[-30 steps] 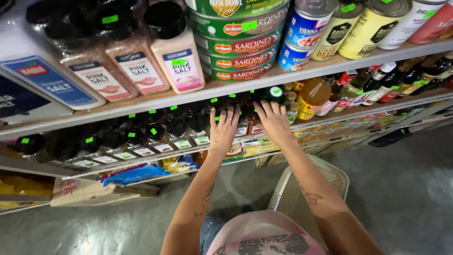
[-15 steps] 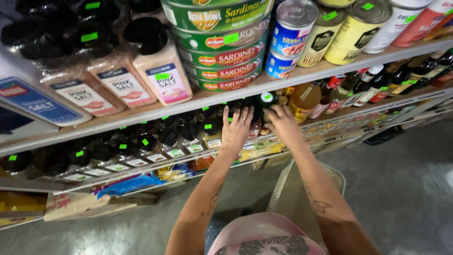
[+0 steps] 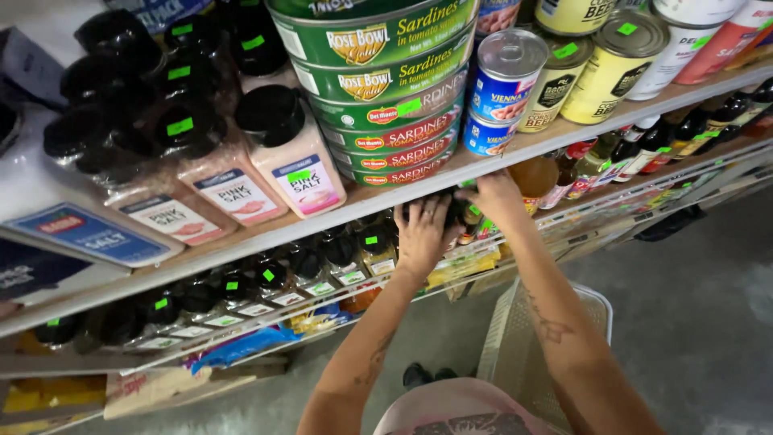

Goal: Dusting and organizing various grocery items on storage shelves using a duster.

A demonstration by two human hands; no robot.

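**Both hands reach into the row of dark-capped bottles under the upper shelf**

At the far left, tall clear plastic jars of pale pink salt with black screw lids [image 3: 286, 153] stand in ranks on the white upper shelf board [image 3: 241, 242], each lid carrying a small green sticker so it can be read from above. Below them, on the lower wire-fronted shelf [image 3: 266, 318], small dark bottles with black caps [image 3: 241, 290] sit shoulder to shoulder behind a rail that keeps them from sliding off.

Moving right, the left hand [image 3: 423, 234] is pressed in among these bottles, back of the hand up, fingers spread and curled loosely over the cap of one dark bottle [image 3: 451, 211]; whether it truly grips it cannot be told, since the shelf edge shadows the fingertips. Directly above, flat oval green tins of fish [image 3: 378, 89] are stacked lying down, the shape that lets them pile steadily.

The right hand [image 3: 495, 197] is just beside the left, reaching under the same board, fingers bent around something hidden there; its hold is unclear. Next to it stands an amber glass bottle [image 3: 535, 177], and above, a round blue-and-white can [image 3: 506, 80] stacked on another.

Lower right, a pale woven plastic basket [image 3: 547, 338] sits on the grey floor close by the person's legs, near enough to reach.
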